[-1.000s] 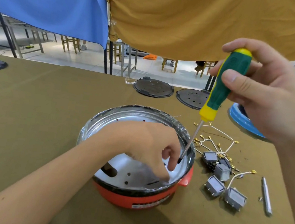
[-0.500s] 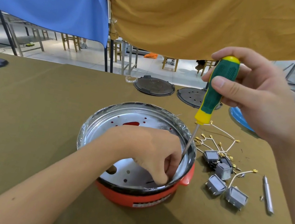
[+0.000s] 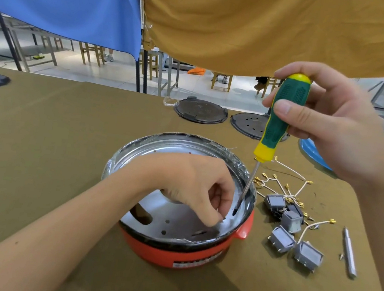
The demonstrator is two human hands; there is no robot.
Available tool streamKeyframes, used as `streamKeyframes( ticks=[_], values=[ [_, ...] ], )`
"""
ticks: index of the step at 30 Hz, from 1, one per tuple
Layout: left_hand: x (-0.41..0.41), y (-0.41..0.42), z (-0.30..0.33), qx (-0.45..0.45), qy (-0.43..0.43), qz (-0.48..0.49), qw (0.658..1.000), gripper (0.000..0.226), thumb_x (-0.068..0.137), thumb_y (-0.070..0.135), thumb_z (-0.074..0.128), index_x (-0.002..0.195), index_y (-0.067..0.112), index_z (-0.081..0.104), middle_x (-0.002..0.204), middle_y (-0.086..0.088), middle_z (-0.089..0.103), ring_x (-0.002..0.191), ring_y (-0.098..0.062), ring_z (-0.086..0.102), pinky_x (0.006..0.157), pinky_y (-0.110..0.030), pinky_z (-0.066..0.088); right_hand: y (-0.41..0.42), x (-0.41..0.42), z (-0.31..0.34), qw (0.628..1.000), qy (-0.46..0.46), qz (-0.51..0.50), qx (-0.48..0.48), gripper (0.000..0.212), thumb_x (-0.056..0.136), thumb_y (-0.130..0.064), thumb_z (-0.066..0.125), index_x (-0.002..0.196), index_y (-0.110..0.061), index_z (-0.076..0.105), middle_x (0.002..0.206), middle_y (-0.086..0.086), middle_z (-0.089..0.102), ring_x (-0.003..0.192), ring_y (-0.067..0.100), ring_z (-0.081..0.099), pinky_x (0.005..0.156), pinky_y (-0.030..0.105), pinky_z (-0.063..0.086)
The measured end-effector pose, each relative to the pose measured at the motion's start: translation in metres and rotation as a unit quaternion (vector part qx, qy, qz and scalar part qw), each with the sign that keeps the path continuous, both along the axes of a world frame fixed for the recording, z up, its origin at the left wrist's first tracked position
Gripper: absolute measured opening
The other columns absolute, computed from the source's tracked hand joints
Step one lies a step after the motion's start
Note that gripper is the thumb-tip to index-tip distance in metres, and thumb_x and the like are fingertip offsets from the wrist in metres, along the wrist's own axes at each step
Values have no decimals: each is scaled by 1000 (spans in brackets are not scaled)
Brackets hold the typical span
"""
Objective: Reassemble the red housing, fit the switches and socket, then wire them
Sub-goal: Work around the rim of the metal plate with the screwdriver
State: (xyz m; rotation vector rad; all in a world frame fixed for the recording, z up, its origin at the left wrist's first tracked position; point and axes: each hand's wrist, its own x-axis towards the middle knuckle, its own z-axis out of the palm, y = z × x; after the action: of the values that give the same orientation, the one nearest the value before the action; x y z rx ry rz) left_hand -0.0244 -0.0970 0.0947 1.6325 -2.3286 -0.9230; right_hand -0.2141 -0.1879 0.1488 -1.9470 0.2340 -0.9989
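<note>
right hand [image 3: 333,129] grips the screwdriver [image 3: 278,122], tip inside the red housing [image 3: 173,252]; left hand [image 3: 195,189] pinches something tiny there.

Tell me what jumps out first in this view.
The red housing with its shiny metal pan sits mid-table, the left hand reaching inside. The right hand holds a green-and-yellow screwdriver upright, tip down inside the pan's right rim. Grey switches and loose wires lie to its right.

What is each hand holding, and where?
The right hand grips the screwdriver by its green handle. The left hand pinches something too small to identify.
</note>
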Motion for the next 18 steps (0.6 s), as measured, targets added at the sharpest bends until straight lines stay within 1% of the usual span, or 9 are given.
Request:
streamKeyframes(
  ticks=[1, 3, 6, 9, 12, 15, 18],
  values=[
    [1, 0, 0, 4, -4, 0, 1000, 9, 72, 15, 71, 76, 24, 69, 72, 1, 69, 69, -26, 64, 68, -51, 57, 0, 0, 0, 1000, 8, 0, -2, 43, 77, -37, 77, 115, -25, 62, 103, 32, 59, 75, 14, 58, 55, 16, 43],
    [4, 0, 1, 8, -6, 1, 1000, 9, 71, 17, 70, 78, 22, 70, 76, -4, 70, 74, -36, 64, 66, -55, 56, 0, -1, -1, 1000, 21, 2, 0, 39, 79, -31, 75, 115, -24, 62, 103, 34, 57, 74, 12, 58, 56, 14, 44],
    [4, 2, 2, 11, 3, -4, 1000, 9, 71, 16, 69, 79, 21, 70, 78, -7, 70, 74, -40, 64, 66, -56, 56, -2, -4, -1, 999, 38, -13, -7, 38, 80, -29, 70, 117, -26, 62, 99, 29, 58, 77, 14, 57, 57, 13, 44],
    [1, 2, 2, 18, 9, -5, 1000, 8, 73, 14, 69, 79, 20, 70, 74, -4, 70, 67, -36, 61, 65, -54, 55, -3, -7, 1, 998, 49, -25, -12, 42, 79, -35, 69, 119, -29, 62, 105, 35, 53, 82, 17, 54, 59, 13, 44],
    [0, 1, 1, 23, 10, 3, 1000, 10, 75, 11, 69, 77, 21, 68, 68, 3, 67, 63, -23, 59, 66, -53, 56, -5, -9, 1, 998, 52, -36, -19, 40, 81, -32, 67, 121, -30, 61, 105, 36, 52, 81, 15, 55, 60, 12, 44],
    [0, 0, 2, 20, 6, 4, 1000, 10, 76, 11, 69, 77, 22, 68, 69, 5, 67, 65, -26, 62, 68, -52, 56, -6, -8, -1, 998, 44, -31, -18, 42, 81, -33, 67, 122, -29, 61, 106, 36, 52, 81, 15, 55, 60, 12, 43],
    [-1, 0, 1, 17, -18, 5, 1000, 10, 76, 16, 70, 77, 25, 68, 69, 8, 68, 68, -21, 65, 70, -49, 58, -4, -5, -2, 999, 33, -13, -12, 44, 79, -36, 71, 121, -28, 61, 105, 37, 51, 83, 16, 53, 59, 12, 43]
  ],
)
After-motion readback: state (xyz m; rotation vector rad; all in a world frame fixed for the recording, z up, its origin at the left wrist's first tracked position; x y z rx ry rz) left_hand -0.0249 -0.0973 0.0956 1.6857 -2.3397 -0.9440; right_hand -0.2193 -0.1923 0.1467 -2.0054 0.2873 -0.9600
